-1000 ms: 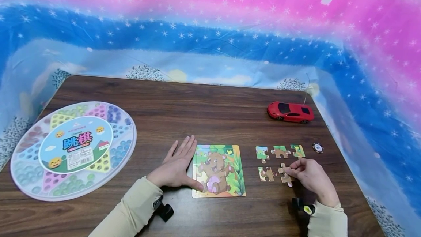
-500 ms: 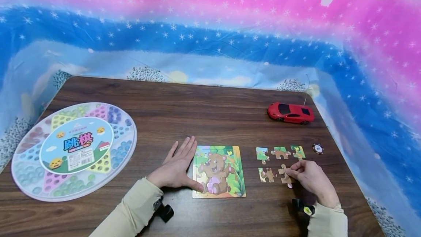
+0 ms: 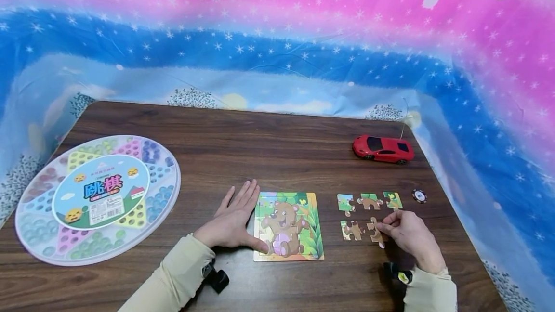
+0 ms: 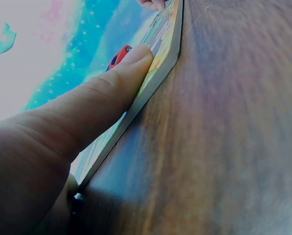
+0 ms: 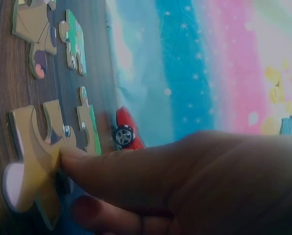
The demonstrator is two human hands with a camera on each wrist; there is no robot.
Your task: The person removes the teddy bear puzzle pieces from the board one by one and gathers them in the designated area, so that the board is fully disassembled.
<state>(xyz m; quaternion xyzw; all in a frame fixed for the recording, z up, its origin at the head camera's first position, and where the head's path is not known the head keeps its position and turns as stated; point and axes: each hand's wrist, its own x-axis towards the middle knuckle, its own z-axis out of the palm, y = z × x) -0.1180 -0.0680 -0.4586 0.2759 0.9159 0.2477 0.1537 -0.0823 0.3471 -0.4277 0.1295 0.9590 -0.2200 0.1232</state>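
In the head view a bear picture puzzle board lies flat near the table's front. My left hand rests at its left side with fingers spread straight, and the left wrist view has the thumb on the board's edge. To the right lie several loose puzzle pieces in two rows. My right hand pinches the brown puzzle piece at the front right by its edge. Up close, in the right wrist view, the thumb presses on that piece; the fingertips beneath are partly hidden.
A round Chinese checkers set with marbles covers the table's left. A red toy car stands at the back right, with a black-and-white chip in front of it. Patterned cloth hangs behind the wooden table.
The head view has shifted very slightly. Both hands and the puzzle pieces stay almost where they were, my right hand still on the same piece.
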